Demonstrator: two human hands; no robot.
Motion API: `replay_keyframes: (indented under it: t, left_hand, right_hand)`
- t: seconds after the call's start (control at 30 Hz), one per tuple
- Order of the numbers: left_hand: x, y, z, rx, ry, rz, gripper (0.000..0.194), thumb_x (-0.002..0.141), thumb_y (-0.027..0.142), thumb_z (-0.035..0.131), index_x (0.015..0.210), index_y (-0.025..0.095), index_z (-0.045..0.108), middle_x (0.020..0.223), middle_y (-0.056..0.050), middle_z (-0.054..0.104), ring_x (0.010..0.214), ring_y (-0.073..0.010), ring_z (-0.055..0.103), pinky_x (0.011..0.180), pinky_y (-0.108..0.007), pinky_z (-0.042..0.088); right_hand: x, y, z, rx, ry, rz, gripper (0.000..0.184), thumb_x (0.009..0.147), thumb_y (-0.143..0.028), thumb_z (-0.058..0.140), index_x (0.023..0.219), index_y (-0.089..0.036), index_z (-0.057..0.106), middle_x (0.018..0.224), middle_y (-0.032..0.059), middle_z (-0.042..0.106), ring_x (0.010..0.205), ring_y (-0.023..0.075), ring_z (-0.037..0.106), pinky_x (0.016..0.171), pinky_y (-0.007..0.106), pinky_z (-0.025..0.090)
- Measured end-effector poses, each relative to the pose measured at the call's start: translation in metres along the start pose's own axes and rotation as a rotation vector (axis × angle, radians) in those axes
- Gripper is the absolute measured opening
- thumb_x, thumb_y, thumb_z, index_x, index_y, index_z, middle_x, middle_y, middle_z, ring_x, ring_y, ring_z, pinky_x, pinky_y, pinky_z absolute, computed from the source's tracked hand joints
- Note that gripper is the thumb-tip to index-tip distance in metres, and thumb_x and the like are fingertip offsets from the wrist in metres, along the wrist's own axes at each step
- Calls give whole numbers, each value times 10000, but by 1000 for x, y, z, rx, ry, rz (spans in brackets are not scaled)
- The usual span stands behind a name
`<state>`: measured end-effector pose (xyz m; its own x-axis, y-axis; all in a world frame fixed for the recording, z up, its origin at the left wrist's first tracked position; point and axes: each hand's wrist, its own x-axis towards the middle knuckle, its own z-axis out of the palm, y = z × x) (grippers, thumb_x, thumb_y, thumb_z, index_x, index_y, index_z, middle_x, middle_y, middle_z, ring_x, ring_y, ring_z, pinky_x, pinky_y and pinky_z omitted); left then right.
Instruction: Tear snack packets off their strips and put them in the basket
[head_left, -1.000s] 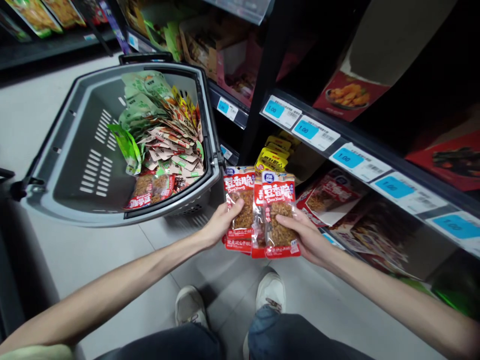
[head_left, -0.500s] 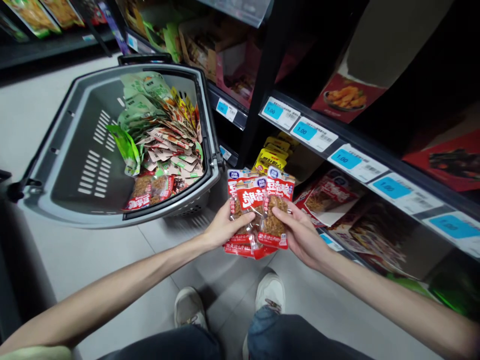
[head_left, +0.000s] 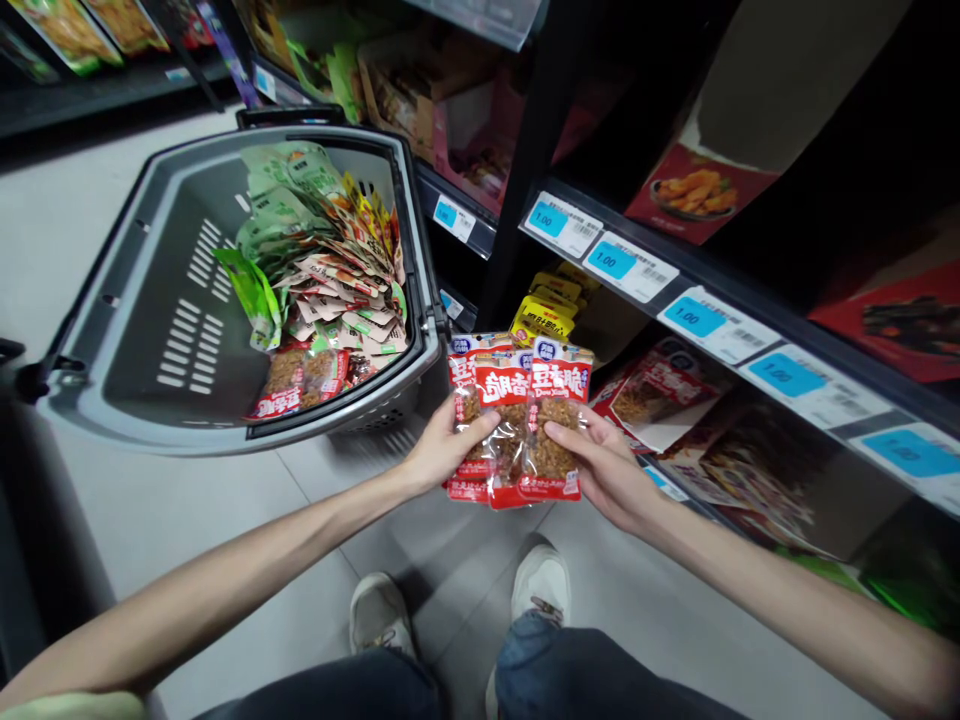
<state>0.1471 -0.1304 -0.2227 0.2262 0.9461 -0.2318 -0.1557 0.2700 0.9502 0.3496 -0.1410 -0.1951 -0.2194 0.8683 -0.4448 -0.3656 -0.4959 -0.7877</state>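
Note:
Both hands hold a fanned stack of red snack packets [head_left: 517, 415] with clear windows showing brown food, low in front of the shelf. My left hand [head_left: 442, 452] grips the stack's left side, thumb across the front. My right hand [head_left: 604, 465] grips the right side, thumb on the front packet. A grey shopping basket [head_left: 150, 300] stands on the floor to the left, holding many green, orange and red snack packets [head_left: 322, 270] piled against its right wall.
A dark shelf unit [head_left: 675, 270] with blue price labels runs along the right. Yellow packets [head_left: 547, 305] and red boxes of the same snack [head_left: 652, 395] sit on its lowest level. My two white shoes [head_left: 457, 600] stand on the grey tiled floor below.
The packets, first held side by side, have been slid together into an overlapping stack; both hands moved slightly closer. The basket has not moved.

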Motion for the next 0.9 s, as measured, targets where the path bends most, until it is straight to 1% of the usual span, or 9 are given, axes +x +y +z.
replay_keyframes:
  t: [0.23,0.57,0.9]
  left_hand:
    - [-2,3,2,2,12,-20,514,796,429,703,1169,117,536,1216,-135,645,1065,-239,622,947,-381,492]
    - [-1,3,2,25,15,-13,533,787,446,703,1182,130,534,1228,-130,641,1095,-256,612,955,-395,486]
    - [-1,3,3,11,12,-5,527,796,435,698,1191,127,535,1231,-134,638,1106,-254,607,954,-389,489]
  right_hand:
    - [0,-3,2,49,-26,-2,370,793,-289,778,1126,-257,619,1212,39,651,1058,242,641,935,394,534]
    - [0,-3,2,41,-20,-3,385,773,-307,790,1118,-267,625,1220,39,647,1075,263,637,944,427,533]
    - [0,-3,2,57,-34,7,371,800,-278,770,1136,-256,613,1228,41,643,1071,246,634,935,395,535]
